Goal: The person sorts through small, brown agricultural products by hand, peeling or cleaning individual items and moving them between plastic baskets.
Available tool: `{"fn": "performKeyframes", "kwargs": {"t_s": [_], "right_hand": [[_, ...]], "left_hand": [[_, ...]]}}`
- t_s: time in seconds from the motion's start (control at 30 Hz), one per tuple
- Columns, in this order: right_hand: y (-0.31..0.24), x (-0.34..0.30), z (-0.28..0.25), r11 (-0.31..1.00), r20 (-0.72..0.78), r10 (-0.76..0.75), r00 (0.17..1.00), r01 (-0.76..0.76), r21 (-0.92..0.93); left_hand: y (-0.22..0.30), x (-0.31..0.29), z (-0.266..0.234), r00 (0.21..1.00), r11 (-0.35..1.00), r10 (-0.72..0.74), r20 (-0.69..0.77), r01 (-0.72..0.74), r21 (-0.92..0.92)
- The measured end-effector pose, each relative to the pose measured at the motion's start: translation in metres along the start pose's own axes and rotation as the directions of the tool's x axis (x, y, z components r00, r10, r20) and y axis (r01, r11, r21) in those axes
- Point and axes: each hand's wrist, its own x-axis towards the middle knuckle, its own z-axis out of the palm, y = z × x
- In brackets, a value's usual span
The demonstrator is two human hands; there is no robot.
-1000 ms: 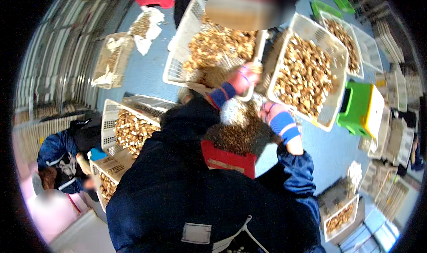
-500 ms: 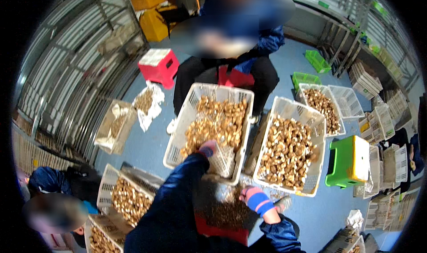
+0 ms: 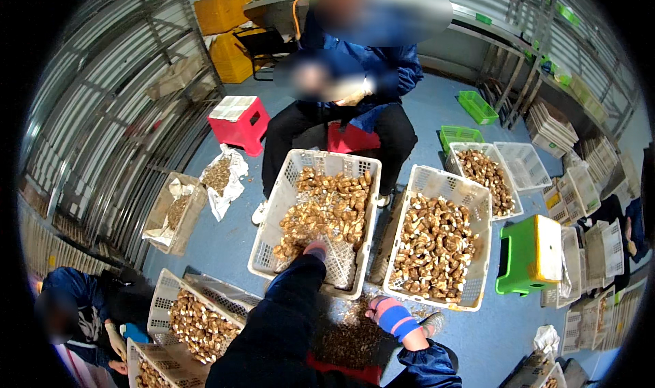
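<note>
On a blue floor (image 3: 235,248), brown mushrooms (image 3: 334,204) lie in a pale crate (image 3: 274,211).
The left hand (image 3: 316,249) reaches in at the mushrooms' near edge, its opening and grip hidden; the right hand (image 3: 377,309), fingers loosely curled, is just outside, near a second crate (image 3: 483,258), and I cannot tell whether it holds anything.

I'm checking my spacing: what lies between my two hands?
Head view: the near right corner of the white crate lies between your left hand and right hand.
</note>
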Motion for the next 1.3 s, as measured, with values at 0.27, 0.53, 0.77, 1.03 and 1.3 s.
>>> {"fn": "performKeyframes", "kwargs": {"t_s": [0.27, 0.53, 0.77, 1.03, 1.3], "right_hand": [[0.043, 0.002, 0.001, 0.959, 0.002, 0.180, 0.984, -0.176, -0.222], [-0.007, -0.063, 0.076, 0.960, 0.028, 0.186, 0.982, -0.176, -0.218], [-0.064, -0.142, 0.174, 0.960, 0.288, 0.216, 0.933, -0.256, 0.109], [0.066, -0.164, 0.196, 0.869, 0.197, 0.466, 0.862, -0.406, -0.283], [-0.039, -0.132, 0.195, 0.919, 0.163, 0.380, 0.910, -0.352, -0.177]], "left_hand": [[0.038, -0.153, -0.160, 0.949, 0.270, 0.309, 0.069, -0.018, -0.963], [0.045, -0.319, -0.076, 0.854, -0.528, 0.509, 0.110, 0.410, -0.744], [0.045, -0.342, 0.033, 0.947, -0.373, 0.250, 0.202, 0.287, -0.883], [0.106, -0.336, 0.002, 0.963, -0.620, 0.214, 0.161, 0.262, -0.740], [0.043, -0.328, 0.028, 0.956, -0.562, 0.265, 0.128, 0.261, -0.785]]}}
